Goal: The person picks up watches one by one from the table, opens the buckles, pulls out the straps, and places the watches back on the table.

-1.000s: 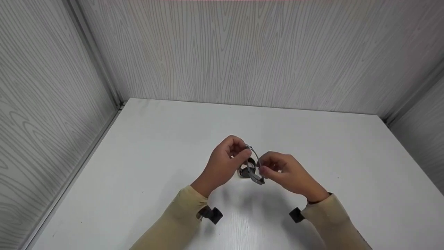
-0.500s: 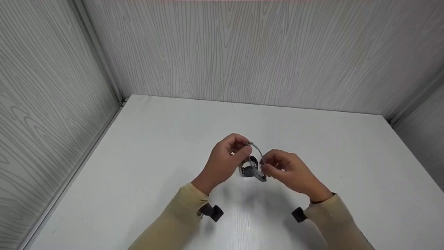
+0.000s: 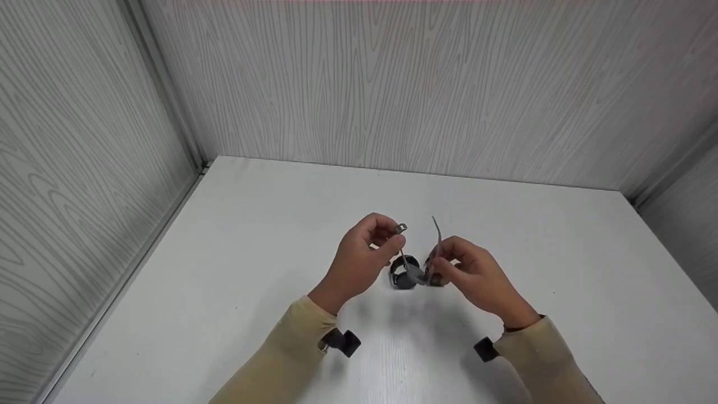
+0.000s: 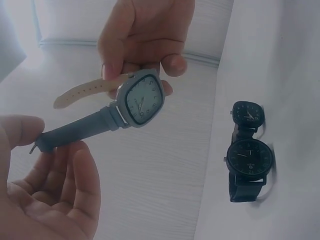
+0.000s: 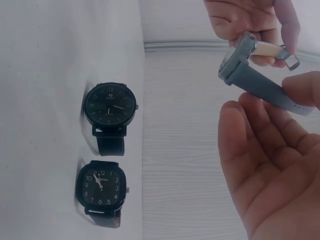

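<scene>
A grey-blue watch with a squarish face hangs between both hands, its strap unfastened. My left hand pinches the buckle end of the strap between thumb and fingers. With thumb and fingers, my right hand grips the other strap half, whose free end points up in the head view. On the table stand two black watches, one round-faced and one square-faced, with their bands looped. In the head view they lie just beyond the held watch, one partly behind my right fingers.
The white table has wood-grain panels behind it and at the left. Small black devices are strapped at both wrists, the left one and the right one.
The grey watch's strap, a closed loop before, has come apart into two halves. My right hand has moved slightly right, and the second black watch now shows beside its fingers.
</scene>
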`<state>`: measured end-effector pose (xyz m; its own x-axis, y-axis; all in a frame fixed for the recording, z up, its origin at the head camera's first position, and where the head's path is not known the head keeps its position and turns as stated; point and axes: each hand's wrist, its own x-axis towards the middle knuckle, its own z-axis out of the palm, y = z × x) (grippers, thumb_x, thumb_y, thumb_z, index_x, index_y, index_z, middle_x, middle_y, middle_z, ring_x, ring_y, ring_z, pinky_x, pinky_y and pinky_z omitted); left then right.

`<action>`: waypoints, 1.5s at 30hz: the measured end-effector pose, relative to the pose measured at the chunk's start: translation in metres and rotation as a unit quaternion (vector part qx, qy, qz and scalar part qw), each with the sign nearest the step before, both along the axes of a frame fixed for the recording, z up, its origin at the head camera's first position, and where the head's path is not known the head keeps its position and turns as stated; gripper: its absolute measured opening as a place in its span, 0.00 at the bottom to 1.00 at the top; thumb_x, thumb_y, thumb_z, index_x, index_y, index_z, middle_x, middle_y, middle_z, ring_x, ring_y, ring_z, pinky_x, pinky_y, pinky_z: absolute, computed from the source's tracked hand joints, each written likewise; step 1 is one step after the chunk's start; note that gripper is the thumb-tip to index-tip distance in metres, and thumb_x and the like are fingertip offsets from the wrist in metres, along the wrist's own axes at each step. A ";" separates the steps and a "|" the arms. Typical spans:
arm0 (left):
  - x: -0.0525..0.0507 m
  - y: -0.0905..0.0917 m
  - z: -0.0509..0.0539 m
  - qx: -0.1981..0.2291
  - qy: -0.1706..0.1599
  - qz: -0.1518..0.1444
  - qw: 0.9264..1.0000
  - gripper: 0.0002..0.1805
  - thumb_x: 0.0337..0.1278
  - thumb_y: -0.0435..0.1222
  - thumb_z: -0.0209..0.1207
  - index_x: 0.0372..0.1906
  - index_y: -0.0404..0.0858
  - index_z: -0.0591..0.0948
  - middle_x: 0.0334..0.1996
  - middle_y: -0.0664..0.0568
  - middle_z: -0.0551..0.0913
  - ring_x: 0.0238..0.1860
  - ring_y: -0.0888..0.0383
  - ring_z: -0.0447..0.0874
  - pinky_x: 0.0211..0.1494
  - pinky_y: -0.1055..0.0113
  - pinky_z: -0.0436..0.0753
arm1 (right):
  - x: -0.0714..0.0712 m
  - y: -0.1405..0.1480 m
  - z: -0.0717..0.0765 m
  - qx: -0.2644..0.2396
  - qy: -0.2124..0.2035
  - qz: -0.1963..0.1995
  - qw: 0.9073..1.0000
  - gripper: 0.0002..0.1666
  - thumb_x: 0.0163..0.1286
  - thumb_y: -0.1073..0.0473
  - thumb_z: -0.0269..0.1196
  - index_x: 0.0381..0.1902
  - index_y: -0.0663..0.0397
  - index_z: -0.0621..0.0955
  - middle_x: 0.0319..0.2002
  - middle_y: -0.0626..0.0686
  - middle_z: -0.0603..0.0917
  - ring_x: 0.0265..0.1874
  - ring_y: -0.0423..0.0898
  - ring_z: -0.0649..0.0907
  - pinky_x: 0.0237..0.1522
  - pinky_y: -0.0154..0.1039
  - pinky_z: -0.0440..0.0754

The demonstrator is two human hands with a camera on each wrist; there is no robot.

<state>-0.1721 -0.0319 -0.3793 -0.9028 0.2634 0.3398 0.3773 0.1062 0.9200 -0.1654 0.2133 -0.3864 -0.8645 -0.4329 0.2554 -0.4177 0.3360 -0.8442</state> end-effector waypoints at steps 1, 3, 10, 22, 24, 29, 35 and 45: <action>0.000 -0.001 0.000 -0.009 0.002 0.003 1.000 0.12 0.72 0.43 0.60 0.52 0.41 0.80 0.43 0.54 0.83 0.45 0.58 0.82 0.49 0.59 0.83 | 0.000 0.000 -0.001 0.001 0.000 -0.003 1.000 0.07 0.78 0.59 0.62 0.44 0.58 0.80 0.41 0.55 0.86 0.38 0.55 0.87 0.39 0.44 0.88; 0.001 -0.003 0.001 -0.027 0.006 0.005 1.000 0.11 0.73 0.42 0.60 0.53 0.43 0.79 0.44 0.56 0.83 0.46 0.60 0.82 0.51 0.61 0.83 | -0.001 -0.002 -0.001 0.006 0.000 -0.011 1.000 0.08 0.77 0.58 0.63 0.44 0.57 0.80 0.42 0.54 0.86 0.39 0.53 0.87 0.41 0.43 0.87; -0.004 -0.013 0.008 -0.078 0.022 -0.029 0.996 0.10 0.75 0.42 0.59 0.54 0.47 0.79 0.47 0.60 0.83 0.50 0.63 0.82 0.55 0.62 0.82 | -0.003 -0.008 0.000 0.036 0.011 -0.043 0.998 0.06 0.76 0.57 0.66 0.46 0.51 0.82 0.42 0.49 0.87 0.39 0.48 0.87 0.39 0.36 0.84; -0.024 -0.017 -0.005 -0.143 -0.032 0.046 0.988 0.14 0.74 0.46 0.61 0.53 0.44 0.74 0.38 0.61 0.88 0.41 0.61 0.85 0.47 0.57 0.80 | -0.030 -0.037 -0.004 0.037 -0.073 -0.078 0.994 0.11 0.76 0.58 0.63 0.53 0.55 0.78 0.40 0.54 0.89 0.39 0.54 0.87 0.37 0.39 0.81; -0.029 -0.019 -0.013 -0.129 -0.057 0.049 0.989 0.13 0.74 0.46 0.61 0.49 0.42 0.74 0.37 0.58 0.88 0.39 0.60 0.86 0.46 0.59 0.81 | -0.034 -0.043 -0.009 0.052 -0.094 -0.084 0.991 0.11 0.76 0.58 0.63 0.53 0.55 0.79 0.40 0.52 0.90 0.40 0.54 0.87 0.39 0.39 0.82; -0.039 -0.024 -0.033 -0.115 -0.119 0.049 0.985 0.11 0.74 0.44 0.61 0.43 0.41 0.75 0.38 0.51 0.85 0.39 0.58 0.89 0.44 0.62 0.86 | -0.044 -0.056 -0.022 0.108 -0.120 -0.090 0.983 0.12 0.76 0.57 0.64 0.52 0.57 0.82 0.37 0.49 0.90 0.35 0.49 0.87 0.39 0.39 0.83; -0.042 -0.023 -0.043 -0.121 -0.166 0.018 0.978 0.08 0.74 0.38 0.61 0.49 0.39 0.77 0.44 0.48 0.83 0.43 0.56 0.86 0.49 0.60 0.86 | -0.049 -0.065 -0.026 0.172 -0.141 -0.109 0.969 0.12 0.74 0.56 0.66 0.51 0.54 0.84 0.36 0.49 0.90 0.24 0.44 0.84 0.29 0.37 0.81; -0.046 -0.020 -0.052 -0.141 -0.175 0.040 0.974 0.10 0.71 0.40 0.64 0.48 0.39 0.79 0.39 0.50 0.84 0.39 0.58 0.85 0.43 0.64 0.82 | -0.046 -0.078 -0.020 0.285 -0.084 -0.170 0.940 0.10 0.73 0.55 0.65 0.45 0.53 0.87 0.36 0.48 0.88 0.34 0.44 0.84 0.38 0.43 0.83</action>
<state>-0.2179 -0.0520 -0.4315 -0.9720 0.2250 -0.0675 0.0262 0.3893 0.9207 -0.2117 0.1355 -0.4062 -0.9852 -0.1488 -0.0857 -0.0812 0.8435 -0.5310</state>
